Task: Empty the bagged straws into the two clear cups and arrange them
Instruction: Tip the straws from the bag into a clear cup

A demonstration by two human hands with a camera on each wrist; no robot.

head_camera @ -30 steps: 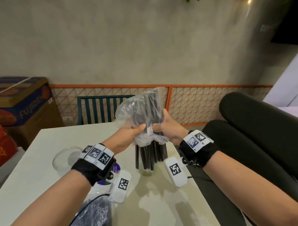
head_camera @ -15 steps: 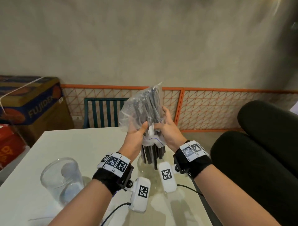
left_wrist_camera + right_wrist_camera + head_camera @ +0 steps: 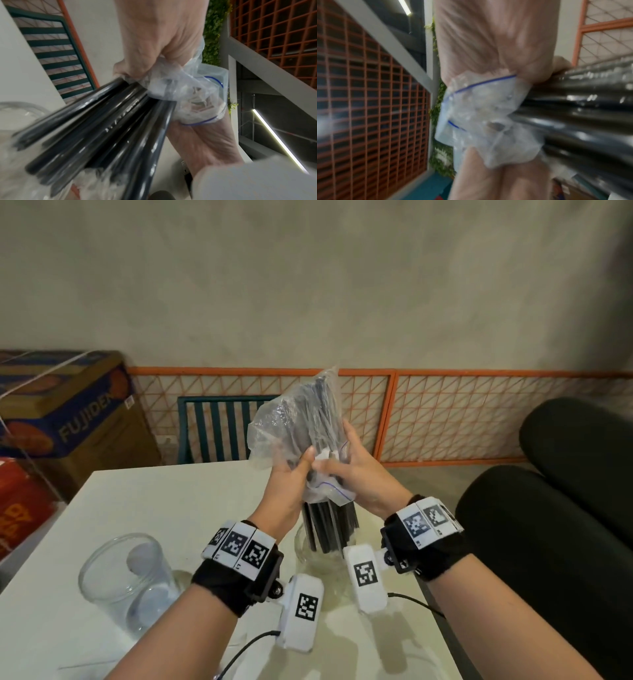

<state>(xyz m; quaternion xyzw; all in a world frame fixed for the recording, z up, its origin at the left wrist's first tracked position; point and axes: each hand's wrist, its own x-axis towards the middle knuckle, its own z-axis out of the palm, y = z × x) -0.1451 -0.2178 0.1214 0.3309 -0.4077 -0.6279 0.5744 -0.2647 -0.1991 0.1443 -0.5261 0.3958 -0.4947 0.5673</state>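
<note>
A clear zip bag (image 3: 294,422) of black straws (image 3: 329,525) is held upside down above a clear cup (image 3: 320,556) near the table's right edge. My left hand (image 3: 291,477) grips the bag from the left and my right hand (image 3: 349,470) grips it from the right, thumbs nearly touching. The straws' lower ends stick out of the bag's mouth and reach down into that cup. The left wrist view shows the black straws (image 3: 102,128) fanning out of the crumpled bag (image 3: 180,94). In the right wrist view the bag (image 3: 484,115) is bunched in my palm. A second clear cup (image 3: 126,580) stands empty at the left.
The white table (image 3: 164,501) ends close to the right of the cup with the straws. A green chair (image 3: 219,426) stands behind the table, cardboard boxes (image 3: 68,419) at the left, and a black cushion (image 3: 555,508) at the right. Cables trail from the wrist cameras.
The head camera has tilted down and shifted, bringing the empty left cup fully into view. Both hands keep their hold on the bag, and the straws' lower ends now sit in the right cup.
</note>
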